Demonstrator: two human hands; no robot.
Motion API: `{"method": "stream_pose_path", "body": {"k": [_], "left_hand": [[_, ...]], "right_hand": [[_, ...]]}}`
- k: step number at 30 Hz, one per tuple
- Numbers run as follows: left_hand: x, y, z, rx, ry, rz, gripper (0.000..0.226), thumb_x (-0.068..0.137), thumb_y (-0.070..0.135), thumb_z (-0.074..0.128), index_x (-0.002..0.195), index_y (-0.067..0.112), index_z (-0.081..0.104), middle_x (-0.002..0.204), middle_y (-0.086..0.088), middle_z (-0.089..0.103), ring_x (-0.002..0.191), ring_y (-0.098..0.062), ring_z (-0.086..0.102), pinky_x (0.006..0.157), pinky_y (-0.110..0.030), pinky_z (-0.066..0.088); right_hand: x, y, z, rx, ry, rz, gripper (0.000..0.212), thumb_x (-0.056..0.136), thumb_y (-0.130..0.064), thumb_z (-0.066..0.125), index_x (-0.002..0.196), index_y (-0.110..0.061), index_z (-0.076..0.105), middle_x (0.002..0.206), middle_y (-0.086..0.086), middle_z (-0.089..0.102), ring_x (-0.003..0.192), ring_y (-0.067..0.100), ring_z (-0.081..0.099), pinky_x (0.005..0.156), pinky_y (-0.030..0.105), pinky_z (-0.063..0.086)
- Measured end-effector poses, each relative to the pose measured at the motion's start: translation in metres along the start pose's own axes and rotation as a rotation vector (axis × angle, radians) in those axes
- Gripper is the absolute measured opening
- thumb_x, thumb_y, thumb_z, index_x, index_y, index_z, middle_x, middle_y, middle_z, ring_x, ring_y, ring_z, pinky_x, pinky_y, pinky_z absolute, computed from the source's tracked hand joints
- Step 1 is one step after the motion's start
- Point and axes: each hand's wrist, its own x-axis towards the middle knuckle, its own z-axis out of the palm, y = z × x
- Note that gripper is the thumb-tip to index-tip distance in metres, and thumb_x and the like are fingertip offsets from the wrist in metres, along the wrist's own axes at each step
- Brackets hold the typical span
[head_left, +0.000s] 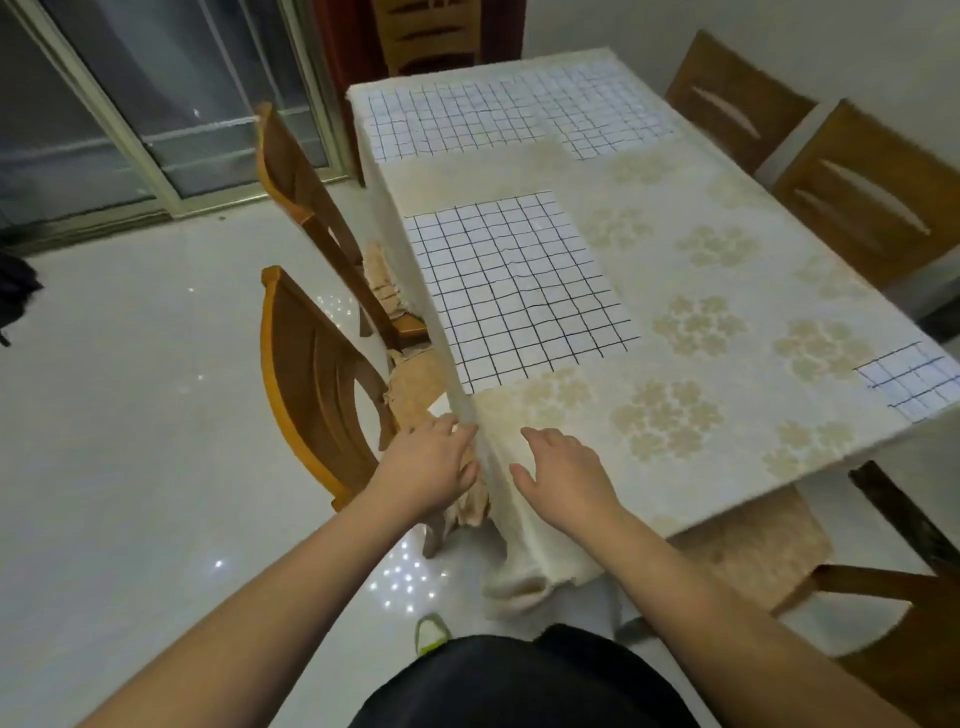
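Covering the bench (753, 501) from end to end, the cream tablecloth (691, 270) with pale flower prints and black-lined grid patches (519, 288) hangs down in a loose fold at the near corner, toward 6 o'clock. The left hand (428, 467) touches that hanging fold from the 9 o'clock side, its fingers (453, 427) close together and only slightly bent against the fabric, pinching nothing that can be seen. The right hand (563, 475) lies palm down on top of the cloth just inside the corner, fingers (545, 436) straight and lightly spread, thumb out toward the left hand. Two wooden chairs (311, 387) stand at 9 to 10 o'clock, two more (862, 208) at 2 o'clock.
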Motion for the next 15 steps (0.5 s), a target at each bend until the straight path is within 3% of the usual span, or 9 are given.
{"method": "stream_pose_path", "body": {"k": [7,10,13,15], "left_hand": [[0.057,-0.022,0.004,-0.090,-0.150,-0.040,0.056,0.097,0.044,0.041,0.149,0.028,0.026,0.146,-0.013,0.041,0.123,-0.030,0.051,0.097,-0.039,0.045],[0.083,-0.030,0.016,-0.271,-0.258,-0.128,0.062,0.097,0.040,0.045,0.151,0.027,0.018,0.142,-0.016,0.045,0.114,-0.030,0.056,0.092,-0.038,0.049],[0.104,-0.035,0.027,-0.543,-0.261,-0.275,0.060,0.098,0.034,0.048,0.151,0.027,0.021,0.137,-0.017,0.052,0.083,-0.019,0.063,0.066,-0.028,0.052],[0.115,-0.037,0.034,-0.713,-0.247,-0.388,0.057,0.098,0.032,0.048,0.150,0.027,0.024,0.140,-0.017,0.049,0.086,-0.018,0.062,0.067,-0.028,0.051]], "right_hand": [[0.017,0.002,0.002,0.051,0.028,0.072,0.056,0.097,-0.043,0.038,0.147,-0.020,0.029,0.141,0.005,0.045,0.122,0.026,0.046,0.098,0.037,0.035],[0.027,0.011,0.007,0.070,0.042,0.089,0.056,0.096,-0.043,0.039,0.146,-0.020,0.030,0.139,0.004,0.046,0.121,0.025,0.047,0.097,0.036,0.036],[0.038,0.022,0.009,0.089,0.040,0.088,0.056,0.096,-0.043,0.039,0.146,-0.020,0.031,0.138,0.004,0.047,0.120,0.025,0.047,0.096,0.036,0.036],[0.045,0.029,0.010,0.097,0.038,0.080,0.055,0.097,-0.043,0.039,0.146,-0.020,0.031,0.139,0.004,0.046,0.121,0.024,0.046,0.097,0.035,0.035]]}}
